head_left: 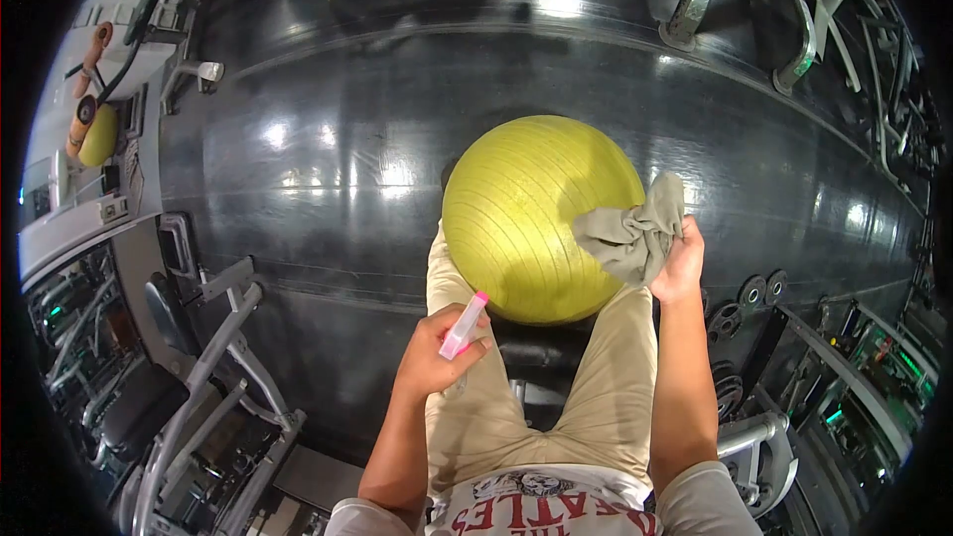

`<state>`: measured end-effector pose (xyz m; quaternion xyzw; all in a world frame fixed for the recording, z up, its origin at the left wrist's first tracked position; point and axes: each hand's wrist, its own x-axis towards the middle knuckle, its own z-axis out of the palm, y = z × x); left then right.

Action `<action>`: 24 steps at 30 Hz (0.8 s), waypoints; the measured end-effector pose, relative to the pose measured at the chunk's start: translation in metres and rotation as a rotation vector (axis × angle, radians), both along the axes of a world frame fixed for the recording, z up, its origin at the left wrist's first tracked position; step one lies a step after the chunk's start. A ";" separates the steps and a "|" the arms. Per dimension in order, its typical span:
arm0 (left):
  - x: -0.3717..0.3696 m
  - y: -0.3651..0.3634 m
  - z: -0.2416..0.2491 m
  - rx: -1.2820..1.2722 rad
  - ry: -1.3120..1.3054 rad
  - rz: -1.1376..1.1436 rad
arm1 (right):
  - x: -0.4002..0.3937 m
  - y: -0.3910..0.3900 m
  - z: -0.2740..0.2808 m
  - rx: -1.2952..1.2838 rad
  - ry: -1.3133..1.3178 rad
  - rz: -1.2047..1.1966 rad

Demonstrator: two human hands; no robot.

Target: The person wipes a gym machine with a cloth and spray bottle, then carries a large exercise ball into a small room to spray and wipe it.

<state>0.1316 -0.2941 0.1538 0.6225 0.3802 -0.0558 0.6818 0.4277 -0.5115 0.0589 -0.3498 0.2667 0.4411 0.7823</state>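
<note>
Now, head view, left hand (442, 349): at seven o'clock from the ball, fingers curled round a small bottle (460, 335), pink end pointing towards one o'clock.
Right hand (681, 263): between three and four o'clock from the ball, closed on a bunched grey cloth (643, 241).
Cloth: overlaps the ball's three o'clock side; cannot tell whether touching.
Ball (526, 199): yellow-green, on the dark floor (328, 154), at twelve o'clock from the lap.

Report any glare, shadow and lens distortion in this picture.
Head view: white glare spots the dark floor; head view: a soft shadow darkens the yellow-green ball beside the grey cloth; head view: strong fisheye curvature, black corners.
</note>
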 end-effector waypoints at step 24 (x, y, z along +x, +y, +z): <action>0.003 0.015 0.001 -0.013 0.208 0.224 | 0.027 -0.078 0.067 -0.024 -0.143 0.074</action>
